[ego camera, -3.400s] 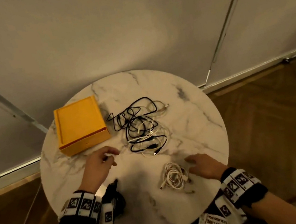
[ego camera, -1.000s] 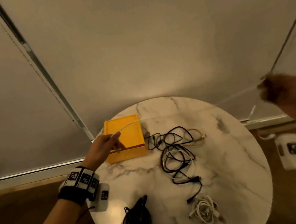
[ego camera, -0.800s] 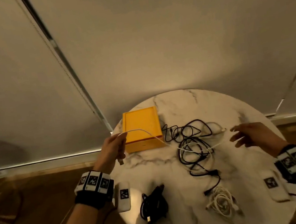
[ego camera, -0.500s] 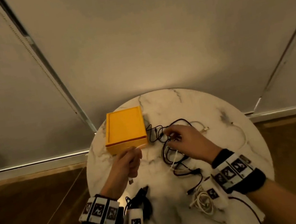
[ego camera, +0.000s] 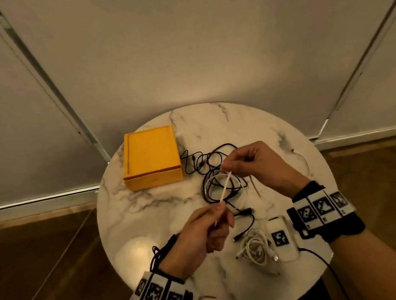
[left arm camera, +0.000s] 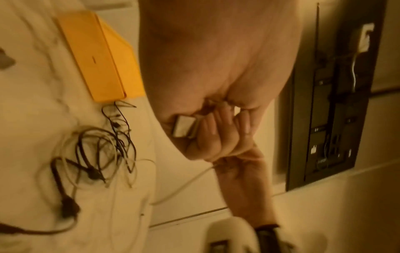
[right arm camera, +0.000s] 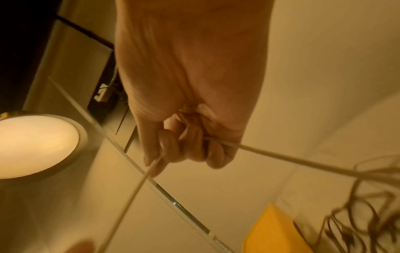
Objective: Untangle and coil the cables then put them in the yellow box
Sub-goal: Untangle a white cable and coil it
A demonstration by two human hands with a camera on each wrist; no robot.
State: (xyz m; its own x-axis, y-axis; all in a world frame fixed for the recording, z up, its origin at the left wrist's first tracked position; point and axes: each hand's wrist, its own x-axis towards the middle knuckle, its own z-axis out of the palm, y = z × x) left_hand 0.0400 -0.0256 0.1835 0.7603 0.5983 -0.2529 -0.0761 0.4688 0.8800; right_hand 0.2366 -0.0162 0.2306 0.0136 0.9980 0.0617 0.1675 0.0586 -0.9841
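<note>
Round surface (ego camera: 149,209) carries yellow box (ego camera: 151,154) at far left w/ black-and-white tangle (ego camera: 217,172) just beside it. Both hands above: right hand (ego camera: 259,166) and left hand (ego camera: 205,234) each pinch the white cable (ego camera: 226,188), taut btwn them. Best: feed short even loops into left, no yanking the tangle.

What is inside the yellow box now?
The head view shows only the bare yellow floor of the yellow box; no cable lies in it. The coiled white cable and the tangled cables lie outside, on the table.
</note>
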